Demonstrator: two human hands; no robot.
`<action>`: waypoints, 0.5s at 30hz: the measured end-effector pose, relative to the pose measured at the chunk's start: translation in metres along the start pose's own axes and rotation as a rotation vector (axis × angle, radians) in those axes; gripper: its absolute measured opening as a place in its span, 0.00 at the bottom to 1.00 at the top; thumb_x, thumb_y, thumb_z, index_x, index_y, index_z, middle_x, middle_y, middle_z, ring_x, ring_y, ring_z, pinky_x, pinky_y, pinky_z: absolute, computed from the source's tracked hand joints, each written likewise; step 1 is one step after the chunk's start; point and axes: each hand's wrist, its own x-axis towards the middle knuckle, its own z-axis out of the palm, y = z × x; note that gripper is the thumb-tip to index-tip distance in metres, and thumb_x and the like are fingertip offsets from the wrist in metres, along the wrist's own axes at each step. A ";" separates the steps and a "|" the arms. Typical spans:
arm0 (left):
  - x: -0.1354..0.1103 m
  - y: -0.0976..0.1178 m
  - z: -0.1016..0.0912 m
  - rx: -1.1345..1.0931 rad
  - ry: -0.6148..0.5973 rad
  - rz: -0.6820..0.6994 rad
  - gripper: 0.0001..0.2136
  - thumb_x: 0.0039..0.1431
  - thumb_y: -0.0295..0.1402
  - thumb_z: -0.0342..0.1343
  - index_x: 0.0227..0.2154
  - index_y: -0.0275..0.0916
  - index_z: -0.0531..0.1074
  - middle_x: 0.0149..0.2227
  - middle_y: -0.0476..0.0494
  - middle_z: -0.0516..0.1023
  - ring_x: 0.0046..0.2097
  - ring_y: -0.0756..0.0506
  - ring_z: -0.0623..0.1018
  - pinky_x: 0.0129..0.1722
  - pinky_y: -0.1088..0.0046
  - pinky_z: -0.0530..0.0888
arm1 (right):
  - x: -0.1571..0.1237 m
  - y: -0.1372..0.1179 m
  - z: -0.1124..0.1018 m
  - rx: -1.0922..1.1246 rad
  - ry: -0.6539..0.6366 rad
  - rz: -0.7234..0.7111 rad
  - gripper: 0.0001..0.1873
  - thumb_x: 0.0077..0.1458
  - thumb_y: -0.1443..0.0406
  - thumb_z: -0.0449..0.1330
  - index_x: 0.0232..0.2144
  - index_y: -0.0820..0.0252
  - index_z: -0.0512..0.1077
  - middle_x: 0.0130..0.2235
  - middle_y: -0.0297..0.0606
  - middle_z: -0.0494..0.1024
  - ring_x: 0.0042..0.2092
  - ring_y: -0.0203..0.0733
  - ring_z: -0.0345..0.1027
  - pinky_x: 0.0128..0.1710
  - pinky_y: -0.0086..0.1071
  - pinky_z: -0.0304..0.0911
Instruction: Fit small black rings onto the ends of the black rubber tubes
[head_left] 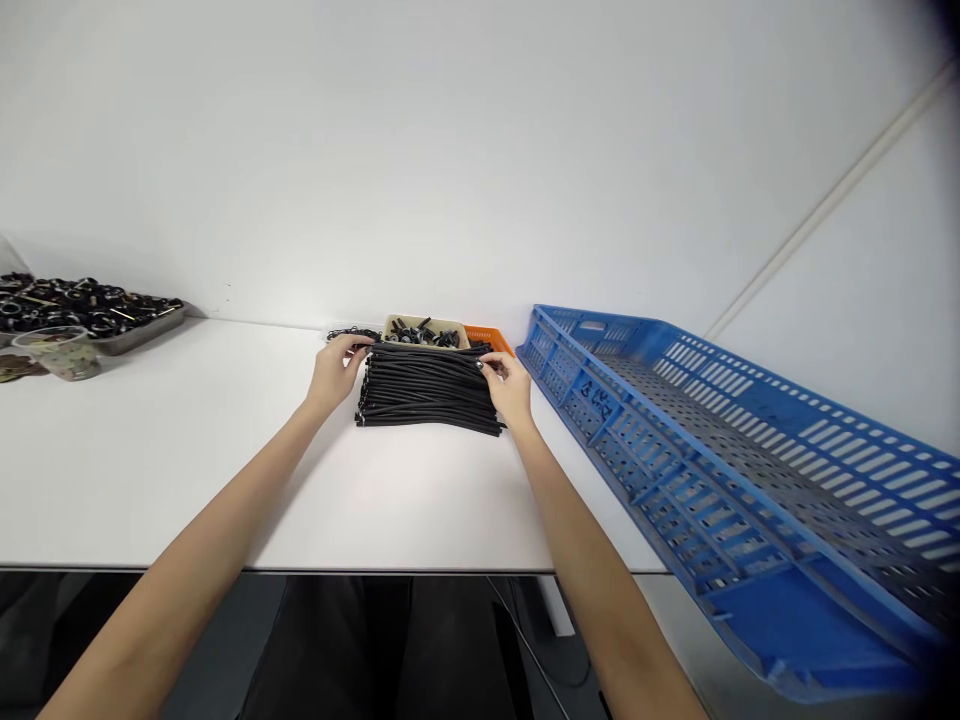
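Observation:
A flat stack of thin black tubes lies side by side on the white table, with small shiny bits along its left ends. My left hand pinches the left end of a tube at the far side of the stack. At the other end, my right hand has its thumb and fingers closed on the same far edge. Whether both hands hold one and the same tube is hard to make out.
Behind the stack stand a cream tray of small black and metal parts and an orange basket. A long blue crate runs along the right side. At far left are a metal tray of black ring-like parts and a clear plastic cup.

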 end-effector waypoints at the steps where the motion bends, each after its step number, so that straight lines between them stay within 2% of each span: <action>1: 0.002 -0.002 0.002 -0.026 0.014 -0.025 0.11 0.60 0.31 0.51 0.39 0.39 0.77 0.42 0.42 0.80 0.43 0.45 0.77 0.46 0.65 0.75 | 0.001 0.004 0.001 0.003 0.014 0.018 0.08 0.52 0.63 0.57 0.32 0.58 0.74 0.37 0.40 0.79 0.40 0.46 0.73 0.46 0.42 0.69; 5: 0.007 -0.015 0.010 -0.093 0.059 -0.093 0.11 0.57 0.31 0.53 0.38 0.40 0.79 0.44 0.41 0.78 0.46 0.44 0.78 0.50 0.62 0.76 | 0.005 0.016 0.005 0.045 0.057 0.046 0.10 0.51 0.66 0.55 0.33 0.59 0.76 0.40 0.43 0.79 0.42 0.46 0.73 0.49 0.43 0.69; 9: 0.013 -0.025 0.018 -0.122 0.112 -0.185 0.11 0.53 0.33 0.56 0.37 0.40 0.81 0.42 0.41 0.76 0.43 0.44 0.78 0.50 0.62 0.77 | 0.009 0.022 0.006 0.016 0.109 0.026 0.11 0.53 0.66 0.54 0.34 0.59 0.77 0.43 0.44 0.78 0.46 0.46 0.73 0.51 0.44 0.69; 15: 0.018 -0.026 0.024 -0.098 0.055 -0.261 0.10 0.52 0.32 0.57 0.35 0.39 0.81 0.40 0.41 0.80 0.41 0.43 0.80 0.50 0.62 0.77 | 0.011 0.029 0.002 -0.027 0.135 0.108 0.13 0.50 0.68 0.55 0.33 0.60 0.79 0.40 0.43 0.80 0.44 0.47 0.74 0.53 0.46 0.68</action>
